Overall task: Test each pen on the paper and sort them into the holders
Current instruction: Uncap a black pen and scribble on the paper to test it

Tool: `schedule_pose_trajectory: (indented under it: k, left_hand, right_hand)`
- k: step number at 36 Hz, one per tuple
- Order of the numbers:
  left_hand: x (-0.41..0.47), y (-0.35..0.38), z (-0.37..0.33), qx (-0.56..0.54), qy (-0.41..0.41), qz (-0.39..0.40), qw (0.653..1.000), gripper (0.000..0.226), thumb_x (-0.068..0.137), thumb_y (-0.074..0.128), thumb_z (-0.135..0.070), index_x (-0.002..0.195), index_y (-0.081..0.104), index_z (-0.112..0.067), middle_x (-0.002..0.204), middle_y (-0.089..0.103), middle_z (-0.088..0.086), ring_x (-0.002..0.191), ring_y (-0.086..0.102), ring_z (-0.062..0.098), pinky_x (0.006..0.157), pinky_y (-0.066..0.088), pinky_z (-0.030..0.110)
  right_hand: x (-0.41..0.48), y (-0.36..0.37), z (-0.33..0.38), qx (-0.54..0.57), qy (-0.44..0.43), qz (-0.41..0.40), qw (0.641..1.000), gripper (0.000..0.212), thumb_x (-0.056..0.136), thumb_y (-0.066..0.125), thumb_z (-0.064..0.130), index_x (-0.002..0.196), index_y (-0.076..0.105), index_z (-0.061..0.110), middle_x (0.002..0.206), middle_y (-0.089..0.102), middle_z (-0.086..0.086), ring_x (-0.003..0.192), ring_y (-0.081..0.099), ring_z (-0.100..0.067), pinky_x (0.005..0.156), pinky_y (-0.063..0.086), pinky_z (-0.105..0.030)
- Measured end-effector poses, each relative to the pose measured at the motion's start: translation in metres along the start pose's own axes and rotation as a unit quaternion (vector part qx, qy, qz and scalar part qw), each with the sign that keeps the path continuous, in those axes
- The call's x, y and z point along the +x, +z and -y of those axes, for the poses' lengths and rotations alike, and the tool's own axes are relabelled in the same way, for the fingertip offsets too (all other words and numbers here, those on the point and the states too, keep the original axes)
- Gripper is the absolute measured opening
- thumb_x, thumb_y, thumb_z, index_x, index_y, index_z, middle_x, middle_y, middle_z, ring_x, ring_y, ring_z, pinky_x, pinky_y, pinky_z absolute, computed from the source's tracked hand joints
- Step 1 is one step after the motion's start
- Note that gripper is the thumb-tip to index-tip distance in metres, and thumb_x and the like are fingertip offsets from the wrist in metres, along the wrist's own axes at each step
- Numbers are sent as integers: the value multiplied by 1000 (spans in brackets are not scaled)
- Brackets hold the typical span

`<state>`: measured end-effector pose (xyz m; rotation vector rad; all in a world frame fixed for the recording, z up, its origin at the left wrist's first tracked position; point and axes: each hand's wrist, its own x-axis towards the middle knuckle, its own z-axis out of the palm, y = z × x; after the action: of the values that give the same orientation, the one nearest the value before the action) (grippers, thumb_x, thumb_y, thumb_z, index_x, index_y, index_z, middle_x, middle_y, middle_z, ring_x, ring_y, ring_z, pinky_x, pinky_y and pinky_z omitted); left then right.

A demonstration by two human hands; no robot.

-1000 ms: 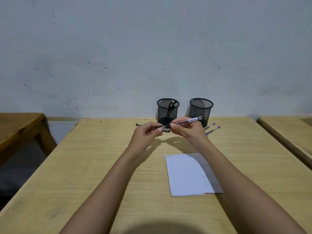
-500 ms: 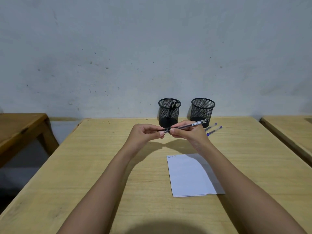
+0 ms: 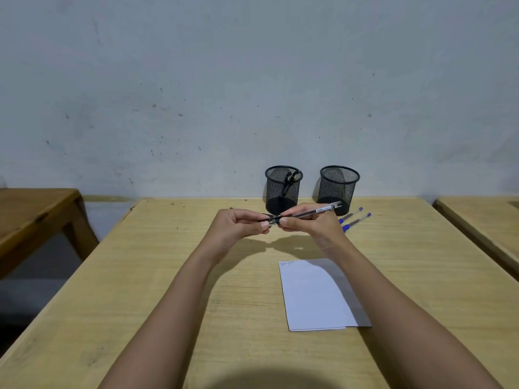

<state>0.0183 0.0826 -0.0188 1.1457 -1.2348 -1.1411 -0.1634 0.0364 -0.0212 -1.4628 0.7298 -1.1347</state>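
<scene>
In front of the left holder [image 3: 273, 192], the right hand [image 3: 313, 228] grips the black pen [image 3: 310, 212] by the barrel and the left hand [image 3: 238, 227] pinches its cap [image 3: 271, 219]. It is better to move the cap straight along the pen (no bending).

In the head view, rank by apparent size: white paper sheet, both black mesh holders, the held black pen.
1. White paper sheet, largest, though nearest the camera.
2. Left black mesh holder and right black mesh holder: alike, unranked.
3. Black pen, smallest.
</scene>
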Motion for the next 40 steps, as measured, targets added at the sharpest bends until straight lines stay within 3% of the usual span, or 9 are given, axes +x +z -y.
schedule_pose_trajectory:
  k: [4,7,10,14,16,19,25,33,40]
  left_hand:
    - [-5,-33,-2,-18,-6,-104,994,15,75,69,3,89,71,-4,78,75,3,72,69,10,65,53,15]
    - [-19,-90,-3,-56,3,-181,982,15,79,63,6,91,68,-2,78,75,2,71,71,10,66,54,12]
    - [-16,-88,0,62,-1,-142,988,17,77,69,1,94,71,-3,81,75,3,76,70,10,70,52,10]
    - [-1,-50,16,161,-11,-112,980,13,76,73,-3,88,73,-7,84,71,6,76,63,12,60,46,6]
    - [2,-40,25,168,-17,-119,978,10,77,73,-4,85,72,-10,82,69,4,74,61,11,57,44,7]
    - [6,-37,34,262,-11,-110,959,8,78,74,-14,84,72,-18,85,68,-6,83,61,8,68,43,12]
    - [12,-39,37,306,10,-115,945,2,80,71,-15,82,72,-17,88,68,-4,86,61,9,71,41,13]
    - [15,-42,45,359,29,-127,924,8,84,67,-21,85,74,-16,89,65,0,86,58,13,69,41,15]
    - [14,-34,39,426,51,-146,892,33,93,55,-26,116,63,-3,119,58,6,114,52,19,89,35,21]
  right_hand:
    - [-1,-30,8,22,-28,-79,996,12,65,77,-3,70,71,6,59,70,1,57,67,-10,60,54,-17]
    - [-10,-81,17,116,-36,-149,981,32,40,91,25,62,73,11,64,71,-2,63,70,-16,66,56,-19]
    - [-10,-81,11,115,-21,-141,983,30,43,88,23,65,72,10,63,71,-2,62,69,-14,68,57,-20]
    - [-6,-54,0,27,0,-138,990,12,70,73,-2,79,65,-3,53,66,1,50,60,-10,52,50,-19]
    - [-6,-52,-3,-24,13,-140,990,12,72,74,0,81,66,0,58,67,1,50,59,-8,45,47,-17]
    - [-4,-50,-4,-67,20,-140,988,15,71,75,-2,73,63,8,53,63,8,46,55,-2,44,44,-14]
    - [-1,-42,-7,-59,34,-130,989,19,77,68,-5,72,57,9,51,64,7,49,60,-2,48,46,-14]
    - [-3,-32,-13,-50,28,-133,989,11,75,71,-4,80,65,5,70,65,-4,59,63,-1,57,47,-10]
    - [-1,-29,-11,-103,14,-136,985,16,73,72,-6,73,66,9,66,65,-6,53,57,-3,57,48,-13]
